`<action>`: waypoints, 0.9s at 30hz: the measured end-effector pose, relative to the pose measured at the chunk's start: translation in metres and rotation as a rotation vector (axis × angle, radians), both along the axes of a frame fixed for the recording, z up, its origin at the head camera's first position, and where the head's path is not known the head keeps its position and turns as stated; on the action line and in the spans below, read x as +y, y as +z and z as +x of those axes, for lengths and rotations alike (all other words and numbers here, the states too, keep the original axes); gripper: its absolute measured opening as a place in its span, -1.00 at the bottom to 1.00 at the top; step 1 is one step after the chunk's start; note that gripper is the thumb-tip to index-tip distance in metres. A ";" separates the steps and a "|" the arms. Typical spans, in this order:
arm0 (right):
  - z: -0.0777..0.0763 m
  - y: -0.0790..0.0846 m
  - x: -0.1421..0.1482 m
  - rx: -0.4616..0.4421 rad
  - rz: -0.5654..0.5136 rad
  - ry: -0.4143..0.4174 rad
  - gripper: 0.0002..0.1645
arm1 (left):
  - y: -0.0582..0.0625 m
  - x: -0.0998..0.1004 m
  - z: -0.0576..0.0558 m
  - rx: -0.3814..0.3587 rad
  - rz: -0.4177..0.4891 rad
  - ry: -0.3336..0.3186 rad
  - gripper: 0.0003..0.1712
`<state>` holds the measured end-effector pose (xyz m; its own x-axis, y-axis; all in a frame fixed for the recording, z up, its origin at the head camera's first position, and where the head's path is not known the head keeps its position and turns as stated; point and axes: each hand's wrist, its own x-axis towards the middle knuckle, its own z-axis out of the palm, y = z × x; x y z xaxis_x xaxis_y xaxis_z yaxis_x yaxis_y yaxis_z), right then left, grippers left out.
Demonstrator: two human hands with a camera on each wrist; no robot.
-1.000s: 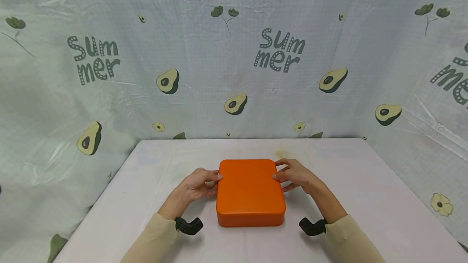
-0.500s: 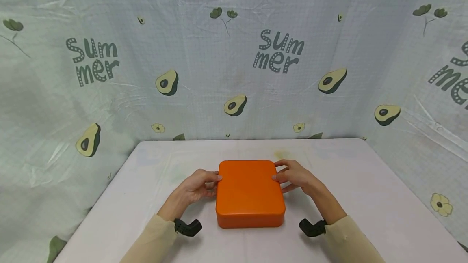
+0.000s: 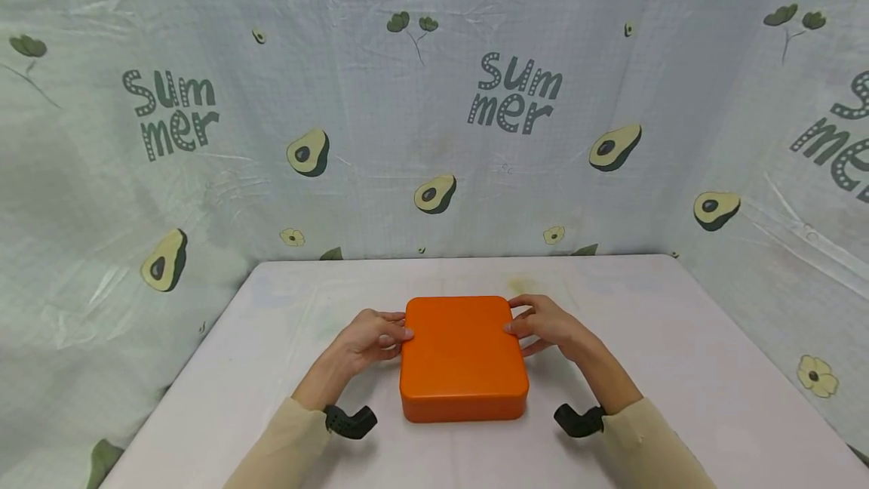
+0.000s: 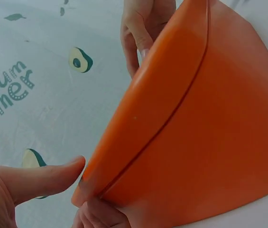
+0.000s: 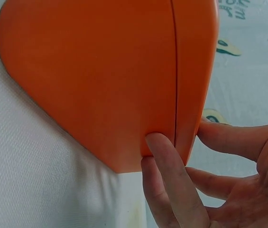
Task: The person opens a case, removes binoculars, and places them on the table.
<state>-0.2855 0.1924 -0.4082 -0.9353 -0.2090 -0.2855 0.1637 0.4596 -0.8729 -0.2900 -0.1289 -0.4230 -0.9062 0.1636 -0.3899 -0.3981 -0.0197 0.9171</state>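
An orange square box point(image 3: 465, 357) with rounded corners sits on the white table, its smooth top facing up. A thin seam between lid and body runs along its sides in both wrist views. My left hand point(image 3: 370, 338) grips the box's left side towards the back, thumb at the lid's top edge and curled fingers at the side by the seam point(image 4: 152, 138). On the opposite side, my right hand point(image 3: 546, 323) holds the lid's edge with the thumb on top; its fingertips point(image 5: 158, 142) touch the side wall across the seam. The inside of the box is hidden.
The white table point(image 3: 305, 285) reaches back to a pale curtain point(image 3: 380, 96) printed with avocados and "summer" lettering, which also hangs along both sides. Black bands with camera mounts point(image 3: 351, 422) sit on both wrists, close to the table top.
The left hand's fingers and thumb have shifted slightly along the box's edge. The box and right hand stay in place; the head view has moved only a little.
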 end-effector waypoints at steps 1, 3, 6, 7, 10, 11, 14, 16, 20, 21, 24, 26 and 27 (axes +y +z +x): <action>0.000 0.000 0.000 0.000 0.001 0.000 -0.23 | 0.000 0.000 0.001 0.004 -0.005 -0.006 -0.34; 0.000 -0.001 0.000 -0.003 0.000 -0.005 -0.23 | 0.000 0.000 0.001 0.001 -0.001 -0.010 -0.32; 0.001 -0.002 -0.001 -0.005 -0.001 -0.005 -0.23 | 0.000 -0.001 0.002 -0.012 0.024 -0.016 -0.30; 0.001 -0.002 -0.001 -0.004 -0.001 -0.003 -0.23 | 0.000 -0.001 0.002 -0.016 0.035 -0.019 -0.29; 0.001 -0.002 -0.001 -0.001 0.000 -0.002 -0.23 | 0.000 -0.002 0.001 -0.018 0.060 -0.035 -0.29; 0.001 -0.002 -0.001 0.001 0.000 -0.002 -0.23 | 0.000 -0.002 0.001 -0.017 0.067 -0.041 -0.30; 0.001 -0.001 0.000 0.004 0.000 -0.003 -0.23 | -0.001 -0.003 0.000 -0.024 0.090 -0.054 -0.33; 0.001 -0.001 0.000 0.003 -0.001 -0.003 -0.23 | -0.002 -0.003 0.000 -0.037 0.107 -0.063 -0.37; 0.001 -0.001 0.000 0.000 0.000 -0.005 -0.23 | -0.005 -0.004 -0.003 -0.057 0.150 -0.068 -0.42; 0.001 -0.001 -0.001 -0.001 0.001 -0.006 -0.23 | -0.005 -0.004 -0.003 -0.058 0.157 -0.068 -0.42; 0.000 -0.001 -0.001 -0.003 0.001 -0.007 -0.23 | -0.005 -0.003 -0.004 -0.055 0.170 -0.059 -0.43; -0.001 -0.001 0.000 -0.006 -0.002 -0.006 -0.23 | -0.004 -0.003 -0.004 -0.049 0.166 -0.064 -0.43; -0.001 -0.002 0.000 -0.007 -0.002 -0.007 -0.23 | -0.004 -0.003 -0.004 -0.046 0.161 -0.066 -0.43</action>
<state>-0.2867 0.1926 -0.4100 -0.9349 -0.2032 -0.2912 0.1726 0.4567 -0.8727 -0.2945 -0.1317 -0.4268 -0.8731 0.2860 -0.3947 -0.4450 -0.1374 0.8849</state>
